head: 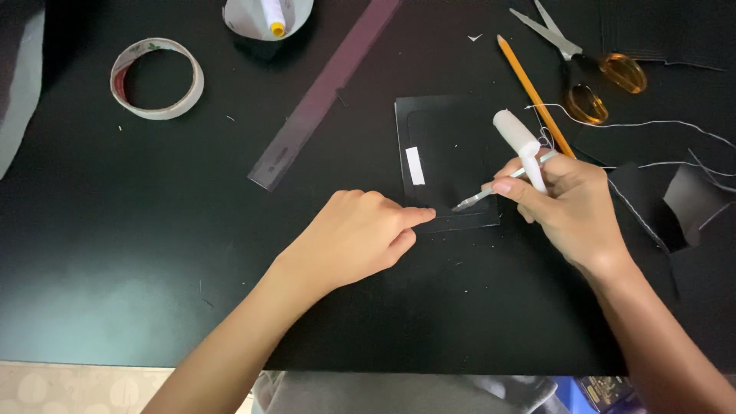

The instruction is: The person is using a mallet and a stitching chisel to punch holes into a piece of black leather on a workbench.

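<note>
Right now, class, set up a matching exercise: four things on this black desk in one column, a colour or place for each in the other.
Things:
1. tape roll
2. scissors
3. pencil
4. right hand

Descriptions:
A. amber handles, far right
B. holds a pen over the black sheet
C. far left, lying flat
D. orange, between sheet and scissors

Pairs: 1-C, 2-A, 3-D, 4-B

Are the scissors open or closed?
Closed. The orange-handled metal scissors lie on the black table with blades together and the finger loops side by side.
</note>
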